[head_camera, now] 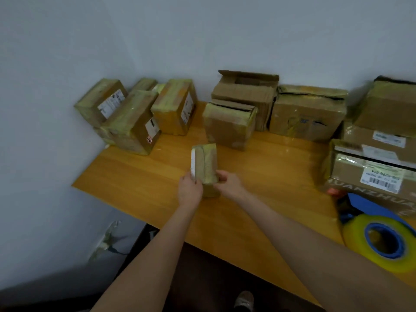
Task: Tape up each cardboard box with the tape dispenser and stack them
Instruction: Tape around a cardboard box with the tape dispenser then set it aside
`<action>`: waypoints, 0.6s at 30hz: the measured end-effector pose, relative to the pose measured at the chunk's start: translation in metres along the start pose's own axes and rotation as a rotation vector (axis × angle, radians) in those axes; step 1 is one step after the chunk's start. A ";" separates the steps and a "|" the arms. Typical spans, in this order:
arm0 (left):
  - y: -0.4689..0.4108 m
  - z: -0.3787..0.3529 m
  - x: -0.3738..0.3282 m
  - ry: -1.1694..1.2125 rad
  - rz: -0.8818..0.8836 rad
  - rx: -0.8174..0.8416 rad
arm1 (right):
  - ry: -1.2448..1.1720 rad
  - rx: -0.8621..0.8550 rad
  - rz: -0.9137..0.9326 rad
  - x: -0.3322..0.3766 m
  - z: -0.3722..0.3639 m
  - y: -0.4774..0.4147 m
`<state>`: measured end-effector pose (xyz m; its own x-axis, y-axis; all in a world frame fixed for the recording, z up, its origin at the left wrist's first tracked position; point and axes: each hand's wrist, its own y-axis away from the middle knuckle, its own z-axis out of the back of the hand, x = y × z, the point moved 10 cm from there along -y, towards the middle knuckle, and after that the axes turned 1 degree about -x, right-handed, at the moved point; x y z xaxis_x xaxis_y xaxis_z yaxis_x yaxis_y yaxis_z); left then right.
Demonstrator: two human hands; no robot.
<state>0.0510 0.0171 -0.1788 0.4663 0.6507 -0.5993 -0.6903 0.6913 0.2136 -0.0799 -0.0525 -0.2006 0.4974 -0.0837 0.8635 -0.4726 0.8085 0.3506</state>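
A small taped cardboard box [206, 164] stands on end near the middle of the wooden table [139, 174], a white label on its left side. My left hand [190, 191] grips its lower left side. On the lower right edge my right hand [228, 182] holds it. The blue tape dispenser [380, 237] with a yellowish tape roll lies at the table's right front, apart from both hands. Several taped boxes [132, 122] are piled at the back left.
At the back middle sit a taped box [228, 126], an open-topped box [246, 91] and a larger box [308, 113]. A stack of labelled boxes [373, 158] fills the right. White walls close the back and left; the floor and my shoe [244, 299] lie below the table's front edge.
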 end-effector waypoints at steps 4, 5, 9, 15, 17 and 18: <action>-0.003 0.004 -0.029 -0.115 -0.129 -0.083 | 0.174 -0.054 -0.051 -0.006 0.020 -0.009; -0.003 0.001 -0.047 -0.152 -0.194 -0.091 | 0.244 -0.097 -0.069 -0.008 0.035 -0.009; 0.000 -0.034 -0.121 -0.183 -0.333 -0.003 | 0.351 -0.236 -0.121 -0.013 0.112 -0.003; 0.027 -0.109 -0.243 -0.185 -0.533 0.132 | 0.335 -0.553 -0.104 -0.016 0.264 0.036; 0.040 -0.129 -0.286 -0.156 -0.600 0.158 | 0.303 -0.674 -0.111 -0.023 0.322 0.049; 0.046 -0.138 -0.307 -0.137 -0.628 0.168 | 0.288 -0.735 -0.118 -0.028 0.350 0.055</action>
<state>-0.2002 -0.1942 -0.0921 0.8257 0.1346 -0.5478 -0.1738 0.9846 -0.0200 -0.3743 -0.2093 -0.0785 0.7298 -0.1198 0.6731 0.1454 0.9892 0.0184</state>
